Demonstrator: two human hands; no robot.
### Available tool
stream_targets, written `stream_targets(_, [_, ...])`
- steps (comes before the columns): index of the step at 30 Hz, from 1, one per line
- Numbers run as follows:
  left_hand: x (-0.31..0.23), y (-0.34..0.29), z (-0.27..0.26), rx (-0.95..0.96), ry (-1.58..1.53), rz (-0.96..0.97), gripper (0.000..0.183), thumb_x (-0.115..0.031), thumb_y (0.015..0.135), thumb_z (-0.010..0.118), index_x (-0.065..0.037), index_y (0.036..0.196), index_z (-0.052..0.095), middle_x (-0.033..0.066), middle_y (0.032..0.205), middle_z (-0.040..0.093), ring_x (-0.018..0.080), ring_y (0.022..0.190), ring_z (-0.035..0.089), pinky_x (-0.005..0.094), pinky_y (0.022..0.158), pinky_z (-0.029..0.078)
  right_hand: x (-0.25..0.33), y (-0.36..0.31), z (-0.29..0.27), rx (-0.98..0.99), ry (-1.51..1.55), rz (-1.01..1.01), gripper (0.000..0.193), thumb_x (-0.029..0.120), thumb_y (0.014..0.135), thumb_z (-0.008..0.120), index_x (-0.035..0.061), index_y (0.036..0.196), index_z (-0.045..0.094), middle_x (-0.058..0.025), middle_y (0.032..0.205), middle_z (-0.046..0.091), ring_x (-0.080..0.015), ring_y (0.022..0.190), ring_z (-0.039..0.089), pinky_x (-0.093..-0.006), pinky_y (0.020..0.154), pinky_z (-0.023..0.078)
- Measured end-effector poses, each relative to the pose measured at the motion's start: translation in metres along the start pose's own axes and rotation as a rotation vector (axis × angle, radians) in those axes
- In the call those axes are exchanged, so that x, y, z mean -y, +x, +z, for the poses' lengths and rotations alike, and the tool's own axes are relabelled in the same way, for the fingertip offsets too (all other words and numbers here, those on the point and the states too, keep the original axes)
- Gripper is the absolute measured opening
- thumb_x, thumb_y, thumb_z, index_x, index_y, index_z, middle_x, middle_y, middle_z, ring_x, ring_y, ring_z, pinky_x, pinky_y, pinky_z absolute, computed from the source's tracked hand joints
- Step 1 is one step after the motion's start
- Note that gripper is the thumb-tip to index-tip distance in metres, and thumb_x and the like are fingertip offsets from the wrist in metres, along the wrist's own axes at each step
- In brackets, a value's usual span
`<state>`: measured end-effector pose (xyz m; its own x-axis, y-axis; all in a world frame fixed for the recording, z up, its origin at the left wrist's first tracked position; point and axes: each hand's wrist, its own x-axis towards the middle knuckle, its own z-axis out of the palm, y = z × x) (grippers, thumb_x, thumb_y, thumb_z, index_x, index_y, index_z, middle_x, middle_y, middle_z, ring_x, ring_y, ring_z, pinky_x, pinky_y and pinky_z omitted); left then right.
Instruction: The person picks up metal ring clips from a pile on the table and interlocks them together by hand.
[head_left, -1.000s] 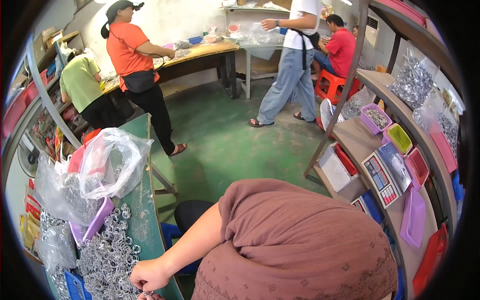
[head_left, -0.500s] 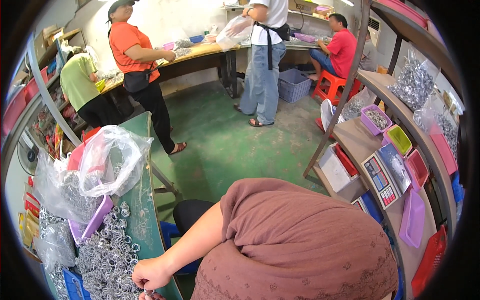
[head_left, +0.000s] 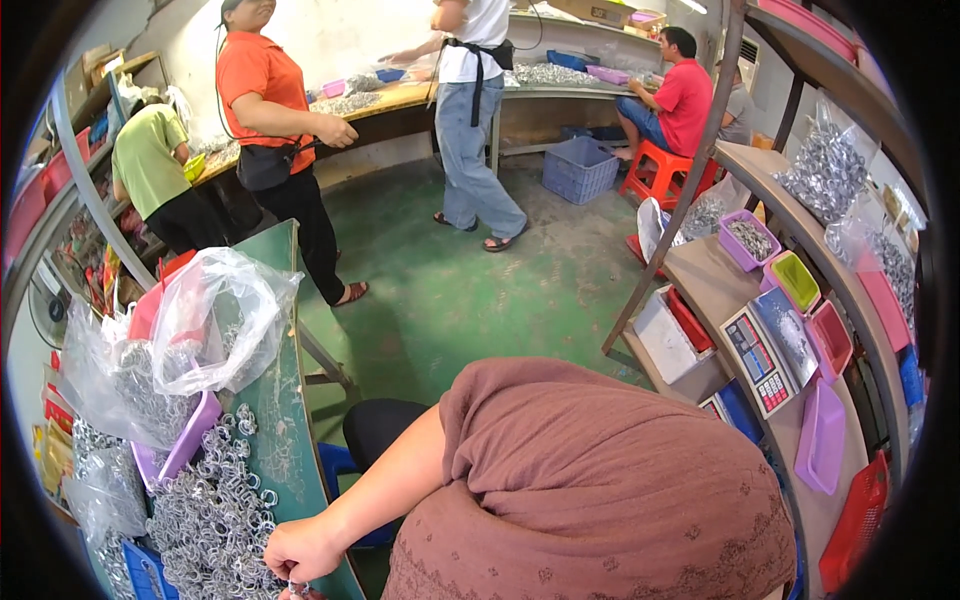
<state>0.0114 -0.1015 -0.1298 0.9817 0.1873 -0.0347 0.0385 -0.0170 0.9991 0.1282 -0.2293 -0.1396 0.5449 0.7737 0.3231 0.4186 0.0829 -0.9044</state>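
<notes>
My right hand [head_left: 303,550] reaches out of the brown sleeve [head_left: 590,470] to the pile's near edge. Its fingers are closed in a pinch around a small silvery metal piece [head_left: 292,584]. Just below, the fingertips of my left hand [head_left: 302,595] show at the lower edge, bent up against the same piece; the rest of that hand is cut off by the frame. Beside both hands lies a large heap of silvery metal rings [head_left: 205,530] on the green table [head_left: 290,445]. A purple basket [head_left: 180,445] tips toward the heap.
A clear plastic bag [head_left: 215,320] lies over the purple basket. Near the lower left is a blue basket [head_left: 148,572]. Shelving on the right carries a digital scale [head_left: 768,360] and coloured trays [head_left: 822,437]. Several people stand or sit by the far workbench [head_left: 400,97].
My hands stay nearly where they were, over the heap's edge. In the background the person in white has stepped left, and the person in orange holds a hand a little lower.
</notes>
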Motion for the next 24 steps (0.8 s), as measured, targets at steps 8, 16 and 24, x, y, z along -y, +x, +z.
stream_targets(8, [-0.004,-0.001,0.001,0.016,-0.003,-0.014,0.022,-0.023,0.088,0.045,-0.004,0.084,0.054,-0.001,0.069,0.051,0.0075,0.061,0.045,0.021,0.055,0.036,-0.01,0.001,0.004,0.017,0.075,0.066,0.008,0.008,0.065,0.059,0.0017,0.07,0.057,-0.009,0.065,0.058,-0.0188,0.06,0.055,-0.03,0.053,0.043])
stream_targets(16, [0.002,-0.002,-0.005,0.031,0.166,0.126,0.016,-0.012,0.087,0.045,0.0,0.09,0.053,0.0049,0.075,0.051,0.0124,0.063,0.046,0.0232,0.057,0.039,-0.021,0.001,0.008,0.016,0.097,0.063,0.009,0.007,0.065,0.058,0.001,0.07,0.057,-0.0086,0.065,0.057,-0.0186,0.06,0.055,-0.0298,0.053,0.043])
stream_targets(24, [0.012,0.002,-0.015,0.099,0.441,0.337,0.022,0.001,0.081,0.043,0.002,0.1,0.053,0.0125,0.087,0.052,0.021,0.071,0.049,0.0289,0.062,0.042,-0.021,0.0,0.008,0.008,0.057,-0.027,0.009,0.002,0.067,0.053,-0.0021,0.075,0.056,-0.0103,0.062,0.057,-0.0155,0.051,0.057,-0.028,0.043,0.046])
